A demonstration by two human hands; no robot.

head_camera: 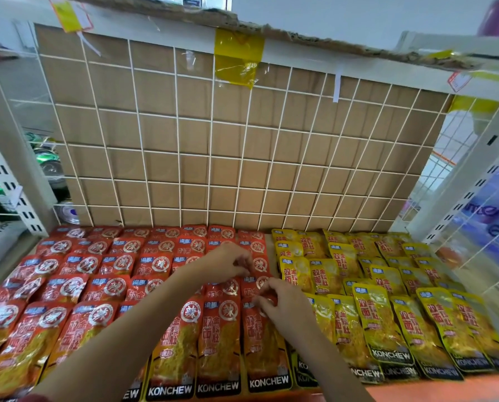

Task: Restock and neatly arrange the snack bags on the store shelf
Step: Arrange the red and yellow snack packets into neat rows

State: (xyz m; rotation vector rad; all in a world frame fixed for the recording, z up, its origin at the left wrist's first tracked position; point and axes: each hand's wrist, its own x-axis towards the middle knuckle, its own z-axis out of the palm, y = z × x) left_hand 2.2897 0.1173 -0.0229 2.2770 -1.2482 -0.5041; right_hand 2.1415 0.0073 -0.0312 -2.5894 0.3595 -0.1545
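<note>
Foil red snack bags (219, 338) look light, limp and slippery; left hand (228, 261) and, at five o'clock, right hand (283, 306) each pinch-grip a top edge.

"KONCHEW" on red bags (219, 340) and yellow bags (387, 329)

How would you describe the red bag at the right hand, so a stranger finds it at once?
Below the white wire grid, red bags fill the left, yellow bags the right. In the front row, it is the last red bag before the yellow. Only this one has the right hand pinching its top.
</note>
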